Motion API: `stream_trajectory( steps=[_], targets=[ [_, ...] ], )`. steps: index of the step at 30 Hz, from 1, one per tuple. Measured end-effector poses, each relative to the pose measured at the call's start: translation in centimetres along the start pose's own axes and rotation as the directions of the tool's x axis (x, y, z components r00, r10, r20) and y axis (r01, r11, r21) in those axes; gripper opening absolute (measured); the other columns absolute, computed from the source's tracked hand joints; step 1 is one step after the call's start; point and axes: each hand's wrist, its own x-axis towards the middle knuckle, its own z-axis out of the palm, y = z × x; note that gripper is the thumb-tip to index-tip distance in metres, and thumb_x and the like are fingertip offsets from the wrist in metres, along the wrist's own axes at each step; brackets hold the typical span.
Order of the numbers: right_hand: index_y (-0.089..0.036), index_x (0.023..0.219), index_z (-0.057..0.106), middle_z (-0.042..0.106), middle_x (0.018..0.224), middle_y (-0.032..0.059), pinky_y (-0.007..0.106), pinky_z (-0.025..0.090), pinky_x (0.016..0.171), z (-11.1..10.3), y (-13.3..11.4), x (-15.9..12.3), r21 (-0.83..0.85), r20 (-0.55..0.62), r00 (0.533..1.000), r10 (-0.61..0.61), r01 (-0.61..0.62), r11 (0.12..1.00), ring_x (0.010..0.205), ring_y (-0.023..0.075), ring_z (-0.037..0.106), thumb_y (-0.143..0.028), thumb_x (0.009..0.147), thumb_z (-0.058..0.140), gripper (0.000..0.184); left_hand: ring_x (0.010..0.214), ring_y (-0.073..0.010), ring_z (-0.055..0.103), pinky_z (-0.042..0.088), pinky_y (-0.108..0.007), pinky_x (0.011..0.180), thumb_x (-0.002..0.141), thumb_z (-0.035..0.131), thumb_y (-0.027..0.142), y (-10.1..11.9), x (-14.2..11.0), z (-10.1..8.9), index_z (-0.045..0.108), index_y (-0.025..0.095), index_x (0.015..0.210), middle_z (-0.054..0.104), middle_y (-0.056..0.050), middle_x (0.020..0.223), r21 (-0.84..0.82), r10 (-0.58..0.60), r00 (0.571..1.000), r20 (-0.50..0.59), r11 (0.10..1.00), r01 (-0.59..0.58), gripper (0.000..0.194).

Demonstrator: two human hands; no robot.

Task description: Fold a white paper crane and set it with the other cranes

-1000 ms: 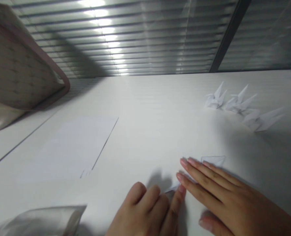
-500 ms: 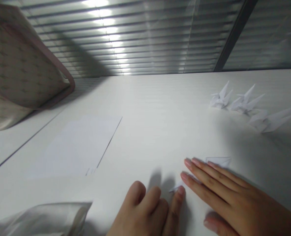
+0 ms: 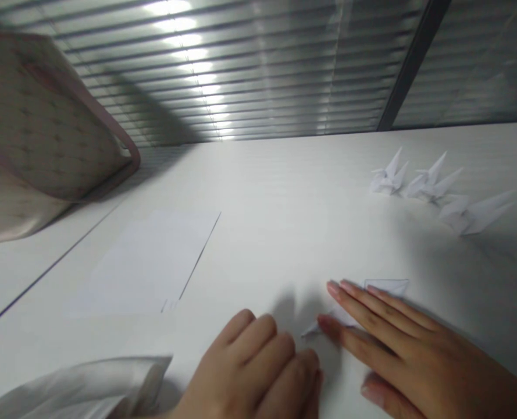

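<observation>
My right hand (image 3: 398,343) lies flat with its fingers stretched out, pressing a small folded piece of white paper (image 3: 345,315) against the table. The paper's pointed left tip and an upper folded corner show around the fingers; the rest is covered. Close to the tip, my left hand (image 3: 253,372) is curled into a fist, its knuckles facing up and nothing visible in it. Several sheets of white paper (image 3: 149,262), perhaps one stack, lie flat to the left. Three folded white paper cranes (image 3: 430,185) stand in a row at the right.
A pale patterned bag with pink trim (image 3: 53,134) stands at the back left. In the lower left is a silvery-white pouch (image 3: 84,387). Window blinds (image 3: 258,75) run behind the white table (image 3: 267,192), and a dark seam crosses its left part.
My left hand has lifted its finger off the paper tip and curled up. My right index finger has shifted slightly down and left along the paper. The view has tilted slightly.
</observation>
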Motion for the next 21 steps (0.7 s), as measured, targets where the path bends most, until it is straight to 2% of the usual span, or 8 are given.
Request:
stream_trajectory(
  steps=[2, 4, 6, 8, 14, 18, 21],
  targets=[
    [-0.019, 0.125, 0.058, 0.055, 0.131, 0.0106, 0.036, 0.058, 0.081, -0.1, -0.2, 0.0, -0.006, -0.005, 1.0, 0.019, -0.019, 1.0, 0.115, 0.0254, 0.058, -0.02, 0.081, 0.047, 0.046, 0.077, -0.017, 0.055, 0.048, -0.03, 0.067, 0.084, 0.059, 0.017, -0.5, 0.7, -0.2, 0.058, 0.021, 0.09, 0.06, -0.002, 0.08, -0.132, -0.175, 0.985, -0.009, 0.976, 0.172, 0.007],
    [-0.018, 0.127, 0.057, 0.053, 0.132, 0.0114, 0.036, 0.058, 0.081, -0.2, -0.3, 0.0, -0.017, -0.01, 0.999, 0.037, -0.037, 0.999, 0.115, 0.0258, 0.057, -0.021, 0.081, 0.047, 0.047, 0.089, -0.0183, 0.054, 0.05, -0.03, 0.075, 0.078, 0.066, 0.016, -0.9, 1.4, -0.1, 0.057, 0.022, 0.091, 0.058, -0.003, 0.092, -0.236, -0.305, 0.95, 0.062, 0.921, 0.311, 0.017],
    [-0.018, 0.13, 0.055, 0.051, 0.134, 0.0114, 0.038, 0.059, 0.081, -0.3, -0.5, 0.0, -0.027, -0.023, 0.998, 0.056, -0.057, 0.998, 0.116, 0.0265, 0.056, -0.022, 0.082, 0.047, 0.048, 0.093, -0.019, 0.052, 0.05, -0.031, 0.079, 0.074, 0.069, 0.014, -1.0, 2.0, 0.1, 0.057, 0.021, 0.09, 0.057, -0.004, 0.097, -0.287, -0.359, 0.92, 0.16, 0.875, 0.391, 0.021],
    [-0.019, 0.13, 0.054, 0.05, 0.134, 0.0108, 0.039, 0.059, 0.081, -0.3, -0.7, -0.1, -0.027, -0.03, 0.997, 0.073, -0.074, 0.997, 0.117, 0.0267, 0.056, -0.022, 0.083, 0.046, 0.048, 0.093, -0.0191, 0.051, 0.049, -0.033, 0.083, 0.074, 0.069, 0.014, -0.8, 2.5, 0.3, 0.057, 0.02, 0.085, 0.056, -0.004, 0.096, -0.307, -0.361, 0.904, 0.23, 0.855, 0.419, 0.018],
    [-0.021, 0.127, 0.057, 0.049, 0.135, 0.0075, 0.039, 0.058, 0.083, -0.4, -1.1, -0.3, -0.002, -0.058, 0.989, 0.134, -0.134, 0.991, 0.116, 0.0249, 0.057, -0.027, 0.086, 0.047, 0.043, 0.091, -0.0194, 0.048, 0.046, -0.038, 0.085, 0.086, 0.054, 0.01, 0.1, 2.7, 0.6, 0.054, 0.017, 0.087, 0.054, -0.006, 0.096, -0.24, -0.299, 0.925, 0.233, 0.904, 0.353, 0.007],
    [-0.025, 0.123, 0.06, 0.052, 0.133, 0.0026, 0.035, 0.056, 0.089, -0.4, -1.3, -0.2, 0.033, -0.137, 0.968, 0.208, -0.206, 0.978, 0.116, 0.02, 0.057, -0.034, 0.09, 0.047, 0.036, 0.089, -0.0216, 0.046, 0.046, -0.042, 0.081, 0.085, 0.045, 0.003, 0.2, 2.5, 0.7, 0.055, 0.016, 0.09, 0.053, -0.008, 0.099, -0.036, -0.244, 0.936, 0.253, 0.965, 0.262, 0.017],
    [-0.025, 0.12, 0.061, 0.054, 0.132, 0.0014, 0.034, 0.054, 0.091, -0.3, -1.4, -0.3, 0.06, -0.16, 0.959, 0.235, -0.229, 0.972, 0.117, 0.018, 0.056, -0.037, 0.092, 0.045, 0.035, 0.087, -0.0233, 0.045, 0.046, -0.043, 0.077, 0.084, 0.044, 0.002, 0.3, 2.6, 1.0, 0.056, 0.015, 0.089, 0.052, -0.009, 0.098, 0.142, -0.199, 0.945, 0.259, 0.976, 0.167, 0.019]
  ],
)
